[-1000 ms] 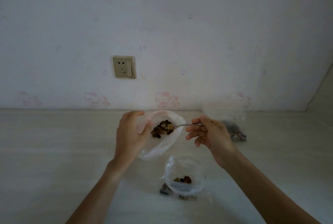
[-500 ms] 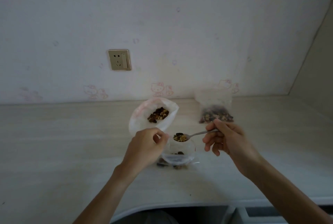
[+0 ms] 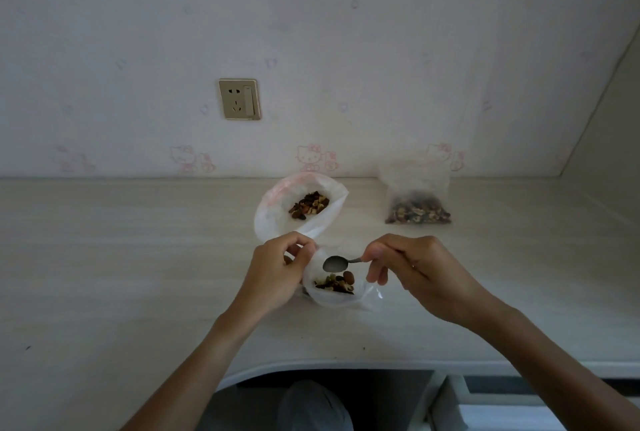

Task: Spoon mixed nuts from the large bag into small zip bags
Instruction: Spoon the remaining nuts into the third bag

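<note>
Metal showed between the fingers [image 3: 375, 255] of the right hand [image 3: 420, 273]: we found them pinching the thin handle of a spoon [image 3: 334, 263], the remaining fingers curled beneath. The bowl of the spoon sat over the mouth of the small zip bag [image 3: 334, 286] and appeared empty. Half a second earlier the same spoon carried a heap of nuts just short of that bag; we judged that the load had been tipped in, since a cluster of mixed nuts [image 3: 335, 283] lay inside the bag directly under the bowl.

The left hand [image 3: 277, 269] had its fingers curled, pinching the bag's rim at the left side and holding the mouth open. A second earlier this hand was up at the large bag [image 3: 300, 208]; it had since come down to the small one, and the large bag stood unheld on the surface [image 3: 138, 257], just beyond both hands, its mouth open and a modest pile of nuts visible within.

We took this to mean one more spoonful had been delivered and that the spoon would next have to go back to the large bag. Whether the small bag was full enough to seal, we could not tell.

Well apart to the right, near the wall, stood a filled zip bag [image 3: 417, 203], which we judged an earlier portion.

As to markings: no brand or legible text was found on any bag. Faint pink cartoon cat figures [image 3: 313, 158] ran along the wallpaper, and a gold wall socket [image 3: 239, 99] bore no readable writing.
</note>
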`<state>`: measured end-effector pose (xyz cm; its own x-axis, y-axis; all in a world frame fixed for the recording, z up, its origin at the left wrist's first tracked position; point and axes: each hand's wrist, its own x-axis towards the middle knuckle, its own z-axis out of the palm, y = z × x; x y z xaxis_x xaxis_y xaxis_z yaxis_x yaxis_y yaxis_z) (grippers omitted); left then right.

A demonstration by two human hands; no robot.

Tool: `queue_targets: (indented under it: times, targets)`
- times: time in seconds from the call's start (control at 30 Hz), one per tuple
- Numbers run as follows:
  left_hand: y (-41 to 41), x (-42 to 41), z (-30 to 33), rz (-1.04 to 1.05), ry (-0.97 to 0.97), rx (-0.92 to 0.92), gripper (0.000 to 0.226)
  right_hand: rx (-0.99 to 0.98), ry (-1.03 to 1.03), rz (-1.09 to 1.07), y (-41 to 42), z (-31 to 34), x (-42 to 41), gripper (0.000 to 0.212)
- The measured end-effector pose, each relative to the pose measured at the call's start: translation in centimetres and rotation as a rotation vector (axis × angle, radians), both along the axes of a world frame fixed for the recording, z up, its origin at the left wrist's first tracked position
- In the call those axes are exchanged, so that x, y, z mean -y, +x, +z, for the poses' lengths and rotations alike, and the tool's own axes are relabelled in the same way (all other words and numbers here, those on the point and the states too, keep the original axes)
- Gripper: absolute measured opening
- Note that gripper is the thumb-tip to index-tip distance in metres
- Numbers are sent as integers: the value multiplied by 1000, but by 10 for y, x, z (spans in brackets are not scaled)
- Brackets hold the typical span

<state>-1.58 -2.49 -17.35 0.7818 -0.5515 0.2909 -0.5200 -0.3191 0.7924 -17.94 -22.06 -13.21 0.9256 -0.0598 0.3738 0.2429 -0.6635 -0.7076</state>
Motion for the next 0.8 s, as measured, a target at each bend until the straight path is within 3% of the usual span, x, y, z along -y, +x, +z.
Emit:
queue_targets:
  times: [0.23,0.33,0.63,0.73,0.8]
  targets:
    - [6,0,0,90,38,-2,16,36,688,-117,16,4,5,42]
    - [10,0,3,98,40,-7,18,26,879,-175,31,3,8,44]
    - [45,2,28,207,-90,147,13,-8,950,-226,93,7,21,44]
    - [63,10,34,407,-13,421,3,-86,922,-209,116,5,22,41]
    - [78,19,37,466,75,566,16,-142,905,-193,130,0,20,40]
